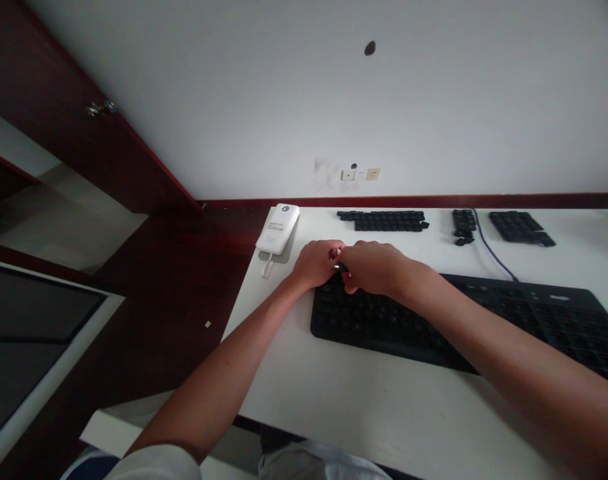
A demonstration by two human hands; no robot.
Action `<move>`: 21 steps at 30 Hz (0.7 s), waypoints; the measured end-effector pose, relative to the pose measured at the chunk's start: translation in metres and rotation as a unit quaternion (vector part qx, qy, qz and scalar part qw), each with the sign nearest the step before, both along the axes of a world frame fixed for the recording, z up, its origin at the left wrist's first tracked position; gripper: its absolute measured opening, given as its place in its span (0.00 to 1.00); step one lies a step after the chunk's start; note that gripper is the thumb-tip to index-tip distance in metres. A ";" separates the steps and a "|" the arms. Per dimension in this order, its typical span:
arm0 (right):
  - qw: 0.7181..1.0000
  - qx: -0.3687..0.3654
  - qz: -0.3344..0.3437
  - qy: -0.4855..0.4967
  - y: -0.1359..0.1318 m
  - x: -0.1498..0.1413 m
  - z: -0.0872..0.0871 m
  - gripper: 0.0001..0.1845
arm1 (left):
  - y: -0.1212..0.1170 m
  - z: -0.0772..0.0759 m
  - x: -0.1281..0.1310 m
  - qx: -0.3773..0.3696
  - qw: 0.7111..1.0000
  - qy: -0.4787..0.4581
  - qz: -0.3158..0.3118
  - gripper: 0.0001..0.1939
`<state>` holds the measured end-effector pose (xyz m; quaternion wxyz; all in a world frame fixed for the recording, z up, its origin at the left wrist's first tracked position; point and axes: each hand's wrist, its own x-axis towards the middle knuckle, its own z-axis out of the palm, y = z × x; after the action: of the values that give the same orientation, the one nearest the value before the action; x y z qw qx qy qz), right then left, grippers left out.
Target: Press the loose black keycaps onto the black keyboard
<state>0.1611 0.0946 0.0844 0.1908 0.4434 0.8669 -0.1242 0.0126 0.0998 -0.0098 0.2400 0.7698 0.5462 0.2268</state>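
A black keyboard [414, 327] lies on the white desk, its left part under my hands. My left hand [317, 262] is at its upper left corner, fingers curled inward and partly hidden. What they hold, if anything, does not show. My right hand [377, 265] presses close against the left one, its fingers closed around a small dark tool [341, 267] with a pale end. Most of that tool is covered by the fingers, so its kind is unclear. Both hands are low over the left keys.
Loose black keycaps [389, 220] stand in rows along the desk's back edge, with a smaller group [464, 225] and a block [519, 227] farther right. A cable [489, 245] runs back from the keyboard. A white power bank [278, 229] lies at the desk's left edge.
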 end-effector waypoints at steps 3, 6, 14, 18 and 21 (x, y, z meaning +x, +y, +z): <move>1.000 0.014 0.005 -0.004 -0.004 -0.004 0.002 0.20 | 0.000 -0.001 0.000 0.004 1.000 0.002 -0.004 0.11; 1.000 0.020 0.003 -0.007 -0.006 -0.005 0.003 0.21 | 0.000 -0.002 0.000 0.011 1.000 0.000 -0.001 0.11; 0.999 0.046 -0.006 0.017 -0.012 -0.002 0.002 0.22 | 0.000 -0.004 0.000 0.023 1.000 0.005 -0.001 0.11; 0.998 0.055 -0.004 0.025 -0.011 -0.001 -0.004 0.22 | -0.001 -0.003 0.001 0.022 1.000 0.004 0.002 0.11; 0.997 0.068 -0.011 0.035 -0.011 0.000 -0.010 0.23 | -0.001 -0.002 0.002 0.018 1.000 0.003 0.004 0.11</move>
<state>0.1616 0.0834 0.0747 0.1279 0.4599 0.8748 -0.0825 0.0144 0.0984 -0.0118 0.2239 0.7723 0.5459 0.2354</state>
